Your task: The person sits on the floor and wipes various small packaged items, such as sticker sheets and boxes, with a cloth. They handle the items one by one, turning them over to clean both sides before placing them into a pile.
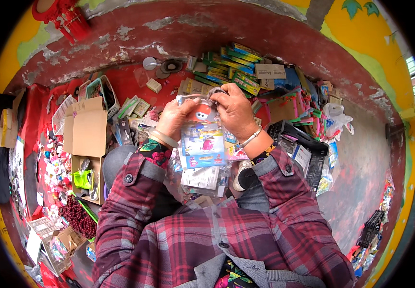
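In front of my chest is a flat clear plastic packet (202, 144) with a blue printed card and cartoon pictures. My left hand (171, 119) grips its upper left edge, the thumb lying on its face. My right hand (238, 114) is closed at the packet's top right, fingers pinched round a small greyish bunch (215, 91), perhaps crumpled plastic; what exactly it is I cannot make out. Below the packet, a white printed sheet (201, 177) lies among more flat packets between my knees.
Left of me stand an open cardboard box (87, 129) with a green item inside, and white baskets (109, 93). Dark red beads (78, 216) lie nearer. Stacked green-and-yellow boxes (231, 65) are by the far wall. To my right is a black crate (315, 161).
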Action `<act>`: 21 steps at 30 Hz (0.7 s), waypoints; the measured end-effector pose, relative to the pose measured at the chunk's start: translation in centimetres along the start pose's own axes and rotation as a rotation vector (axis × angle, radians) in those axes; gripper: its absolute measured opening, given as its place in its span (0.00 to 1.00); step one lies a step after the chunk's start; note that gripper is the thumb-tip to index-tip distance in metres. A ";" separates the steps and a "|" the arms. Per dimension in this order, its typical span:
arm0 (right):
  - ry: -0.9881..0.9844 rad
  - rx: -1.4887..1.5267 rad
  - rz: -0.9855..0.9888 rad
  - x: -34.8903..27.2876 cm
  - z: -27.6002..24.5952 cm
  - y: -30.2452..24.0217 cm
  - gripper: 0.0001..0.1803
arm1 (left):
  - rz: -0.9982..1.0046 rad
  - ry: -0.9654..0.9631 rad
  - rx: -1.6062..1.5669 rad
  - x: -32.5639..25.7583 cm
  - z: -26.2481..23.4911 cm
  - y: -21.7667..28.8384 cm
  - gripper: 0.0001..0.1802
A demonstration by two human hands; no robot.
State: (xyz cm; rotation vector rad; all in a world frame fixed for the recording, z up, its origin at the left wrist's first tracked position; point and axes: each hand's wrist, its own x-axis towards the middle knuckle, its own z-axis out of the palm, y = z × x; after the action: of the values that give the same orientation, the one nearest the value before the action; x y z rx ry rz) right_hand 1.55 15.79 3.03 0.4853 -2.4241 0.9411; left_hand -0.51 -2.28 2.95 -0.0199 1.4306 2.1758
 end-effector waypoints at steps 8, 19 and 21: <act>0.090 0.082 0.317 0.1 -2.2 5.1 0.10 | -0.026 -0.088 -0.142 0.1 -0.8 1.0 0.12; -0.079 0.083 -0.169 0.0 -0.9 -1.3 0.17 | 0.099 -0.030 -0.002 0.3 -0.5 0.1 0.15; -0.025 0.144 -0.119 -0.1 -0.2 -0.3 0.17 | 0.113 -0.024 0.044 0.0 -0.4 0.3 0.15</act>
State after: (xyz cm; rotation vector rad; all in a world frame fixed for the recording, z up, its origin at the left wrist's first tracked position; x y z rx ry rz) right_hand 1.83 15.68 3.27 0.6889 -2.3304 1.0683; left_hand -0.78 -2.71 3.00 0.1049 1.4993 2.2258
